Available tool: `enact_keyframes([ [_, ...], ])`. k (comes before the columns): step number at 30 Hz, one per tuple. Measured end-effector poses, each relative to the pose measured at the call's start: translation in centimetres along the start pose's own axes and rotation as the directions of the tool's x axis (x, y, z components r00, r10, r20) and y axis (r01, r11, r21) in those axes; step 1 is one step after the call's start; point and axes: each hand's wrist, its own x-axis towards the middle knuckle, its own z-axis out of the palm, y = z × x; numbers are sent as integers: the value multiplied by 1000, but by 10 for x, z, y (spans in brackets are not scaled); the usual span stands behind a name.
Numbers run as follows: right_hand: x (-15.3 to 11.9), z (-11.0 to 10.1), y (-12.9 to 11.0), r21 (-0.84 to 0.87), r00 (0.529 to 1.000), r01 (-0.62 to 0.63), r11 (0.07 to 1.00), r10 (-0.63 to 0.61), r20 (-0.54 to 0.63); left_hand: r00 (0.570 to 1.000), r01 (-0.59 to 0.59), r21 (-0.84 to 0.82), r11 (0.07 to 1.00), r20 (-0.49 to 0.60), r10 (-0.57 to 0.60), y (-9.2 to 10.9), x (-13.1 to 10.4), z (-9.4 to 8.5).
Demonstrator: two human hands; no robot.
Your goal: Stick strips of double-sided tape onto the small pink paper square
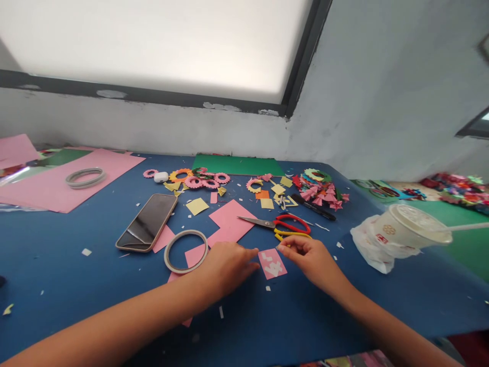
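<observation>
A blue worktop [57,285] carries everything. At its far left lies a large pink sheet [57,183] with a tape ring [84,177] on it. Nearer the middle lie a phone [147,223], a second tape roll [186,251] and red-and-yellow scissors [284,226]. The left hand [229,265] rests flat, fingers loosely together, its tips just beside a small pink paper piece [272,263] lying between both hands. The right hand [307,255] has fingertips pinched together at that piece's upper right corner; whether it grips the paper I cannot tell.
</observation>
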Motion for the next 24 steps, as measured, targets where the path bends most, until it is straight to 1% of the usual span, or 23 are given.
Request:
enact_keyframes([
  [1, 3, -2, 4, -22, 998, 3, 1000, -2, 55, 999, -41, 73, 996, 35, 39, -2, 2, 2],
  [3, 7, -5, 7, -74, 991, 33, 997, -23, 130, 993, -102, 139, 985, 77, 92, -2, 6, 5],
  [5, 6, -6, 8, -152, 987, 88, 984, -66, 144, 993, -102, 161, 982, 72, 92, 0, 8, 8],
  [8, 0, -6, 7, -296, 976, 193, 935, -153, 152, 996, -82, 193, 978, 46, 74, 5, 8, 12],
  [10, -3, -4, 6, -339, 968, 237, 910, -190, 166, 996, -89, 211, 973, 26, 85, 8, 7, 17],
  [14, -5, 2, 8, -282, 966, 237, 930, -193, 174, 992, -117, 233, 965, -18, 124, 14, 5, 28],
  [17, -3, 4, 10, -216, 965, 232, 949, -197, 172, 981, -187, 210, 960, -13, 194, 12, 4, 29],
  [19, -3, 2, 11, -180, 957, 237, 955, -197, 213, 967, -256, 184, 949, 26, 255, 6, 2, 24],
  [21, -3, -1, 13, -157, 936, 254, 955, -201, 290, 943, -331, 169, 928, 73, 323, 0, -1, 16],
  [24, -3, -8, 18, -140, 896, 278, 950, -204, 395, 923, -384, 175, 907, 92, 373, -8, -5, 6],
])
